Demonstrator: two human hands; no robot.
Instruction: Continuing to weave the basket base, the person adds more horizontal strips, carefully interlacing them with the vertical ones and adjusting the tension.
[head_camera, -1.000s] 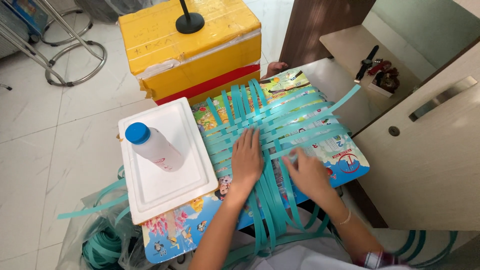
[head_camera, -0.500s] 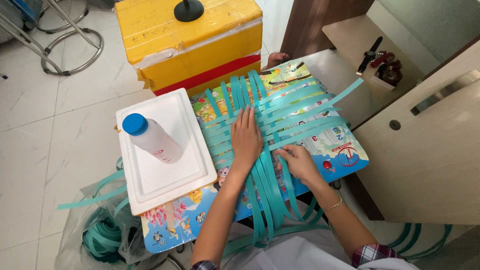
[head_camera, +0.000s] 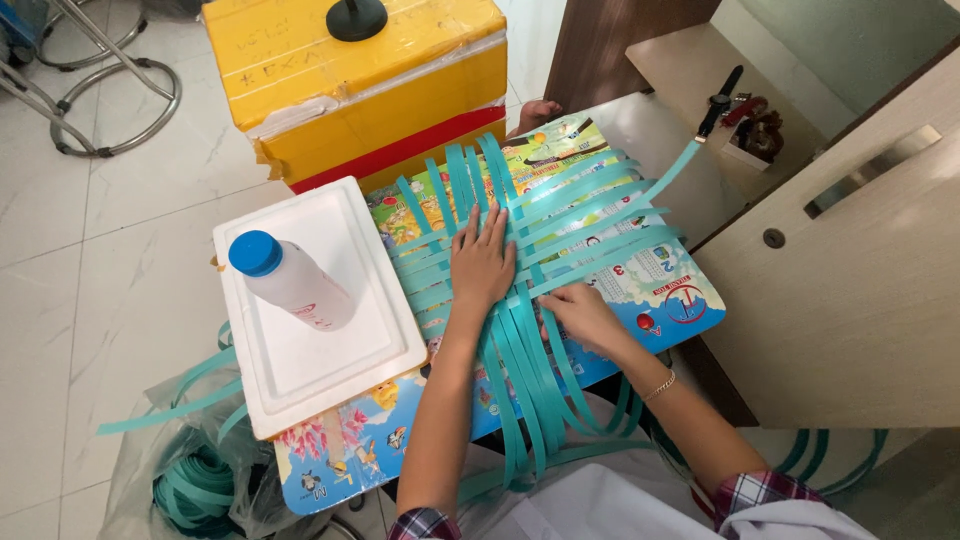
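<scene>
Teal plastic strips (head_camera: 540, 215) lie woven in a loose lattice on a small colourful printed table (head_camera: 660, 290). My left hand (head_camera: 482, 262) lies flat, fingers spread, pressing down on the middle of the weave. My right hand (head_camera: 580, 315) sits just right of it at the near edge of the lattice, fingers pinching one crosswise strip (head_camera: 640, 245). Several long strip ends (head_camera: 525, 400) hang off the table's near edge toward my lap.
A white foam tray (head_camera: 310, 350) carrying a white bottle with a blue cap (head_camera: 290, 285) sits on the table's left half. A yellow foam box (head_camera: 370, 80) stands behind. A bag of coiled teal strips (head_camera: 195, 480) lies on the floor left. A wooden cabinet (head_camera: 850, 270) stands right.
My left hand has stayed flat on the weave. My right hand has shifted slightly left and nearer along the crosswise strip. The camera has moved a little closer.
</scene>
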